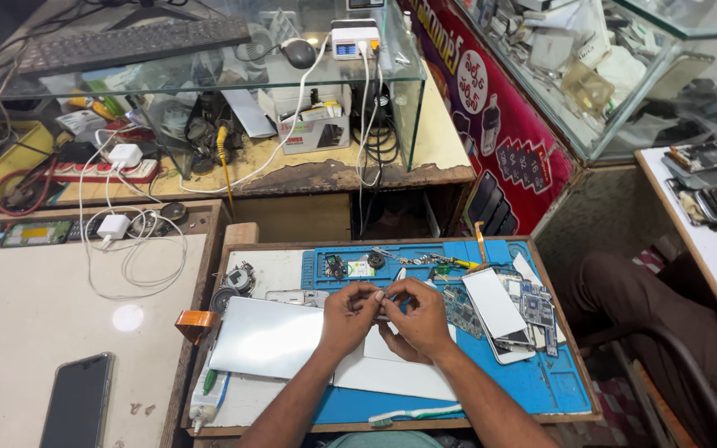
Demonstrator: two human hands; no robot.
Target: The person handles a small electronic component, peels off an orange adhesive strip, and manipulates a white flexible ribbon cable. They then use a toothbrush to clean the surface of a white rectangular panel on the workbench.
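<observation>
The wooden workbench (234,249) stretches out below me, and most of its top is covered by a blue repair mat (541,382). On the mat's left part lies a large pale metal back panel (267,336), with a white sheet (392,377) under my wrists. To the right of my hands an opened phone (499,319) lies face down, a bare circuit board (535,305) just beside it. Well apart on the pale counter to the left rests a dark smartphone (78,402), and a white charger (114,226) with its looped cable sits above it. A toothbrush (415,413) lies near the mat's front edge.

My left hand (346,319) and my right hand (418,319) meet over the middle of the mat, fingertips pinched narrowly together on a small light-coloured part (382,296). It is held just above the white sheet, between both thumbs and forefingers; it is too small for me to tell what it is.
</observation>
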